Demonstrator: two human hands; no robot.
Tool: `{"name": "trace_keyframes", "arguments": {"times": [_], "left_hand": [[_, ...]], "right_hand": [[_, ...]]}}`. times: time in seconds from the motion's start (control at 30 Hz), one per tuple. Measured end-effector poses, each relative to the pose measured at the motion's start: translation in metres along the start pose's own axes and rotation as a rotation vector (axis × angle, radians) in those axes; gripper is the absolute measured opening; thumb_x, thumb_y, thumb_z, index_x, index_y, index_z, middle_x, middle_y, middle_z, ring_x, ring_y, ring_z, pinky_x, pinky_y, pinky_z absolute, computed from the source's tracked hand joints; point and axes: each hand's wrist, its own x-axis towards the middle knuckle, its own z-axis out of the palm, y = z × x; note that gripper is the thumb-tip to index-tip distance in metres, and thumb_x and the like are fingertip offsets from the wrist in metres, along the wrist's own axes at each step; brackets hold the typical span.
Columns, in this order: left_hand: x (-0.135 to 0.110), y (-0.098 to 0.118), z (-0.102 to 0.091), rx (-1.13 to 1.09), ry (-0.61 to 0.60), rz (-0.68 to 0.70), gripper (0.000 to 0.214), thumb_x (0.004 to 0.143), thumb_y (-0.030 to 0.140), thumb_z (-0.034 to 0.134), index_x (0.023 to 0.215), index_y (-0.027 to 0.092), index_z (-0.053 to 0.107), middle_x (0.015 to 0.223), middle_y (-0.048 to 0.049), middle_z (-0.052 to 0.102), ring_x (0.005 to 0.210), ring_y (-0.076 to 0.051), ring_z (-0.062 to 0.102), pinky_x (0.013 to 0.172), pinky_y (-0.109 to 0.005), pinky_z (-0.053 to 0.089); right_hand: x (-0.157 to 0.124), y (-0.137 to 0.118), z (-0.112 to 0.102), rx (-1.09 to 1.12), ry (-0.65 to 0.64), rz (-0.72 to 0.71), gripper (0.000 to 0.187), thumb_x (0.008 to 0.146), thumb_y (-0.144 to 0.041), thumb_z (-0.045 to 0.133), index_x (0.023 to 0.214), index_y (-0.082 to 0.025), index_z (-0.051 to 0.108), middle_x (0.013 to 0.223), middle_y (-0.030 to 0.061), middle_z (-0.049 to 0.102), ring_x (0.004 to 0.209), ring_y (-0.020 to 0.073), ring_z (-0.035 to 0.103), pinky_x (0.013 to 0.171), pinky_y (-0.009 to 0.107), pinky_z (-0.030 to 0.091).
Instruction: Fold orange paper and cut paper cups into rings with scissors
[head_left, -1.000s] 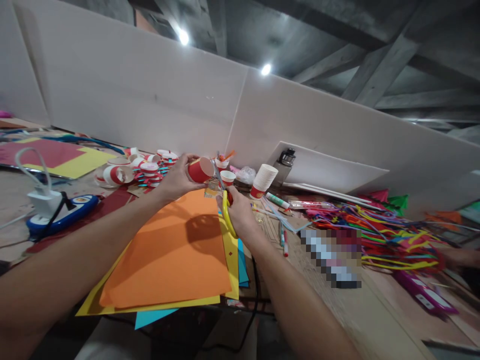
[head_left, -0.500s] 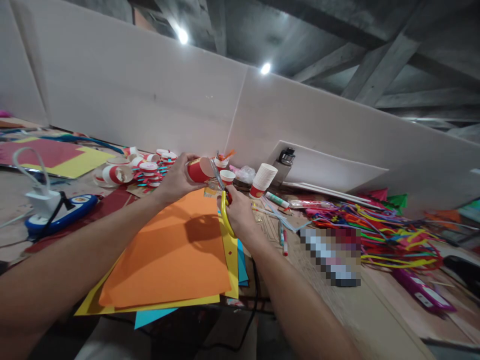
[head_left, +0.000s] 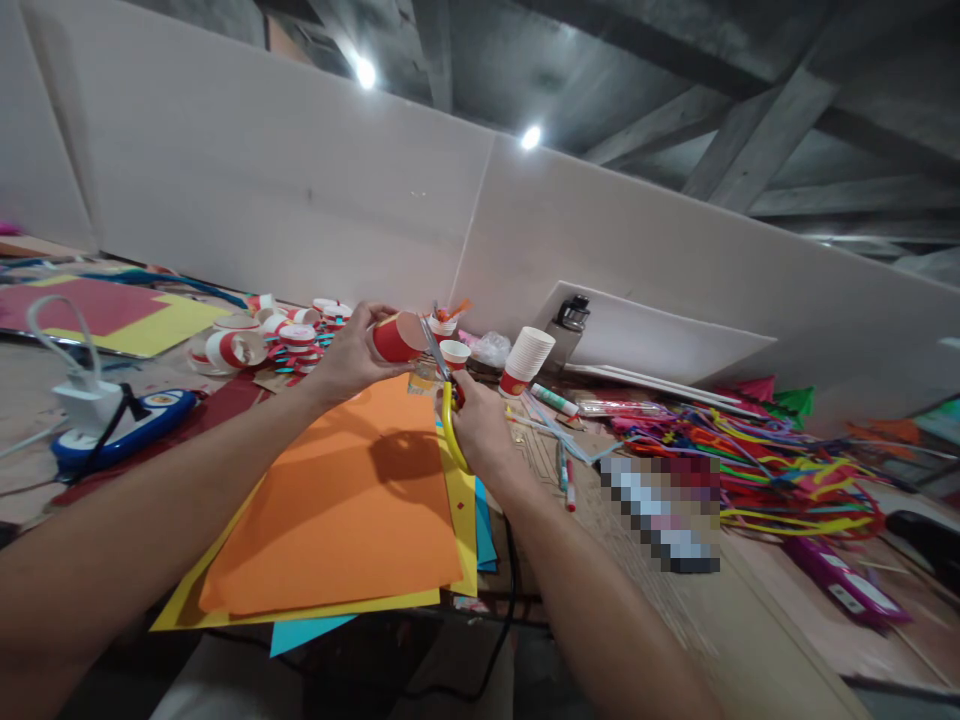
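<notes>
My left hand (head_left: 346, 352) is wrapped round a red paper cup (head_left: 396, 338), held on its side with its white mouth turned right. My right hand (head_left: 478, 430) grips yellow-handled scissors (head_left: 444, 400), whose blades point up and meet the cup's rim. Both hands hover above an orange paper sheet (head_left: 352, 510) that lies on yellow and blue sheets on the table.
Cut red-and-white cup pieces (head_left: 292, 335) lie behind my left hand. A stack of paper cups (head_left: 526, 362), markers (head_left: 564, 470) and a heap of coloured paper strips (head_left: 757, 460) sit to the right. A charger on a blue power strip (head_left: 112, 425) is at left. White panels close the back.
The cup and my left hand have risen and turned a little against the scissor blades. My right hand has stayed nearly in place.
</notes>
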Motion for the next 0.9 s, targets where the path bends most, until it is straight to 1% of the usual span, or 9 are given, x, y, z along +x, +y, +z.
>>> {"name": "trace_keyframes", "arguments": {"times": [0.07,0.17,0.37,0.47,0.6,0.73,0.9], "left_hand": [[0.001,0.001,-0.001,-0.028,-0.006,-0.015,0.074,0.055,0.042,0.085,0.113,0.024,0.043,0.112,-0.0063,0.055,0.1,-0.021,0.061,0.083,-0.035,0.052],[0.003,0.005,-0.004,0.001,0.018,-0.025,0.075,0.052,0.043,0.086,0.109,0.023,0.043,0.109,-0.0058,0.054,0.099,-0.02,0.059,0.082,-0.034,0.051],[0.004,0.011,-0.008,0.053,0.031,-0.034,0.071,0.053,0.048,0.085,0.105,0.021,0.046,0.109,-0.0076,0.057,0.103,-0.023,0.058,0.085,-0.037,0.05],[0.003,0.012,-0.007,0.004,0.006,-0.053,0.07,0.053,0.046,0.085,0.105,0.021,0.046,0.11,-0.0078,0.058,0.102,-0.023,0.059,0.084,-0.036,0.051],[0.0,0.014,-0.003,-0.057,-0.031,-0.086,0.07,0.052,0.042,0.086,0.105,0.021,0.047,0.111,-0.0076,0.059,0.099,-0.022,0.06,0.082,-0.035,0.051],[0.0,0.014,-0.002,-0.097,-0.04,-0.101,0.069,0.052,0.039,0.087,0.105,0.022,0.047,0.111,-0.0073,0.059,0.101,-0.022,0.06,0.081,-0.034,0.052],[0.0,0.011,-0.004,-0.088,-0.023,-0.077,0.068,0.052,0.041,0.087,0.105,0.022,0.048,0.11,-0.0071,0.059,0.1,-0.022,0.06,0.08,-0.034,0.052]], "right_hand": [[0.0,0.0,-0.001,-0.012,0.004,-0.002,0.027,0.088,-0.026,0.048,0.109,-0.019,0.062,0.083,0.0059,0.068,0.071,0.0168,0.057,0.063,0.025,0.035],[-0.001,-0.001,-0.003,-0.039,0.01,-0.015,0.026,0.088,-0.026,0.048,0.108,-0.019,0.063,0.084,0.0065,0.069,0.072,0.0172,0.057,0.063,0.026,0.034],[-0.002,0.001,-0.006,-0.044,0.009,-0.027,0.026,0.088,-0.03,0.051,0.109,-0.019,0.061,0.082,0.0066,0.066,0.071,0.0178,0.056,0.063,0.026,0.034],[-0.001,0.001,-0.006,-0.018,0.006,-0.02,0.026,0.089,-0.031,0.051,0.111,-0.02,0.06,0.085,0.0067,0.063,0.075,0.0183,0.056,0.067,0.026,0.037],[-0.001,0.001,-0.007,-0.012,-0.001,0.03,0.028,0.088,-0.032,0.052,0.112,-0.021,0.06,0.089,0.0082,0.06,0.079,0.0202,0.056,0.072,0.028,0.04],[-0.001,0.0,-0.007,-0.025,-0.006,0.029,0.027,0.088,-0.03,0.052,0.112,-0.02,0.059,0.09,0.0091,0.06,0.083,0.0213,0.057,0.073,0.028,0.041],[-0.001,0.002,-0.005,-0.025,0.002,0.01,0.027,0.088,-0.029,0.053,0.113,-0.021,0.059,0.093,0.009,0.062,0.085,0.0212,0.058,0.074,0.028,0.041]]}}
